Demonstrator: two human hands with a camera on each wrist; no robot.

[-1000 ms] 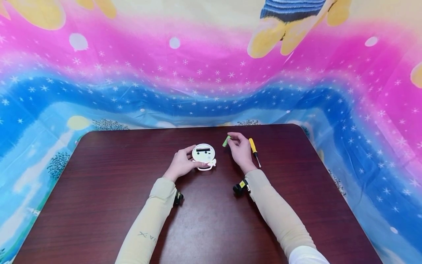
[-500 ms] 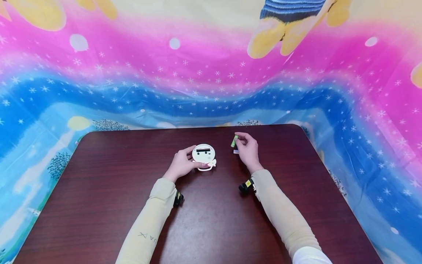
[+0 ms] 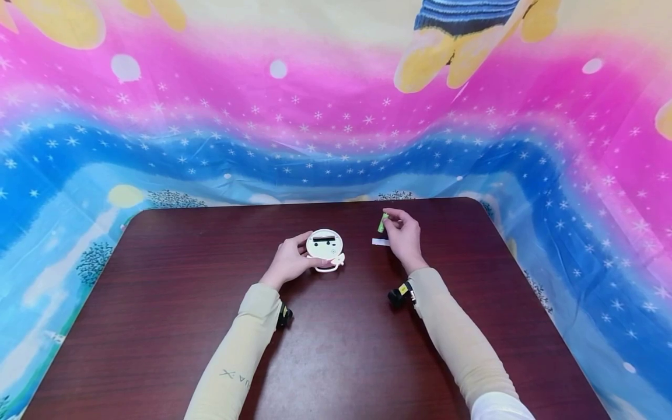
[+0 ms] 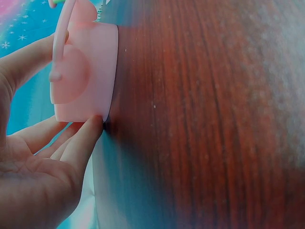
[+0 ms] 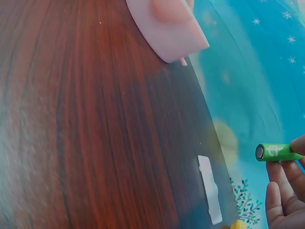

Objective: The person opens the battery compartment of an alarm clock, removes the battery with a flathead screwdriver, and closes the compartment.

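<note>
A pale round alarm clock (image 3: 324, 251) lies on the table with its back up, showing a dark battery slot and small knobs. My left hand (image 3: 290, 260) holds it by the left side, thumb across the near edge and fingers around the far side. In the left wrist view the clock (image 4: 90, 71) looks pink and its underside meets the tabletop. Between thumb and fingers my right hand (image 3: 404, 236) pinches a green battery (image 5: 277, 152), raised above the table. Just below that hand lies a white battery cover (image 5: 210, 190), a thin strip partly hidden in the head view.
The dark brown wooden table (image 3: 325, 344) has a patterned cloth backdrop (image 3: 315, 140) along its far side and sides. A yellow tip (image 5: 238, 224) shows at the bottom of the right wrist view, mostly out of frame.
My right hand has moved to the right with the battery, uncovering the white battery cover and hiding the yellow screwdriver in the head view. My left hand and the alarm clock stay put.
</note>
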